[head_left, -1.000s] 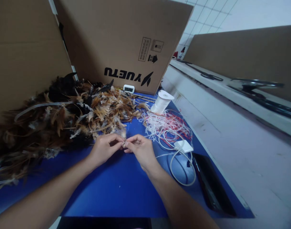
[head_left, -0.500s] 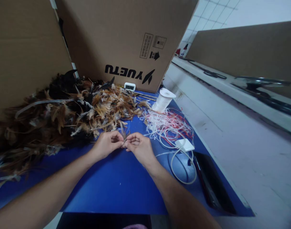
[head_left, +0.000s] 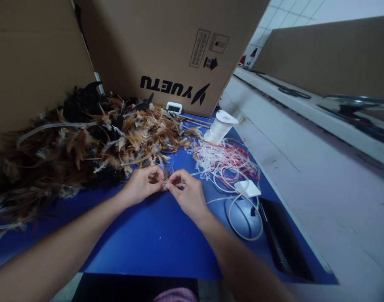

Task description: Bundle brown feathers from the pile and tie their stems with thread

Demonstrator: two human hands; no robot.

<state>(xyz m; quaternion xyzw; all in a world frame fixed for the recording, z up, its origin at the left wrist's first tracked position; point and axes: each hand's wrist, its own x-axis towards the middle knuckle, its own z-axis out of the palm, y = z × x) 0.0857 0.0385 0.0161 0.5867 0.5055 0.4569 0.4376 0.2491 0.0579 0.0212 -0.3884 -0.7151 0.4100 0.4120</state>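
Observation:
My left hand (head_left: 143, 183) and my right hand (head_left: 188, 192) meet over the blue tabletop (head_left: 141, 239). Both are closed, thumb against fingers, with the fingertips almost touching. Pinched between them is a small brown feather tuft (head_left: 168, 173), whose tips stick up behind the fingers. Its base is mostly hidden by my fingertips. A thin pale strip (head_left: 196, 173) runs from near my right hand toward a tangle of white and red strips (head_left: 210, 157). Just beyond my left hand lies a large heap of brown and black feathers (head_left: 141, 134).
Behind the heap stands a big cardboard box (head_left: 166, 46), with a small white digital display (head_left: 174, 108) at its foot. On the right are a white spool (head_left: 220, 128), a white square block (head_left: 247, 188), a looped cable (head_left: 231, 224) and a black phone-like slab (head_left: 286, 239).
The camera view has shifted slightly, so the surroundings sit a little higher and to the right. Both hands keep their pinch on the feather tuft, with only small finger movements.

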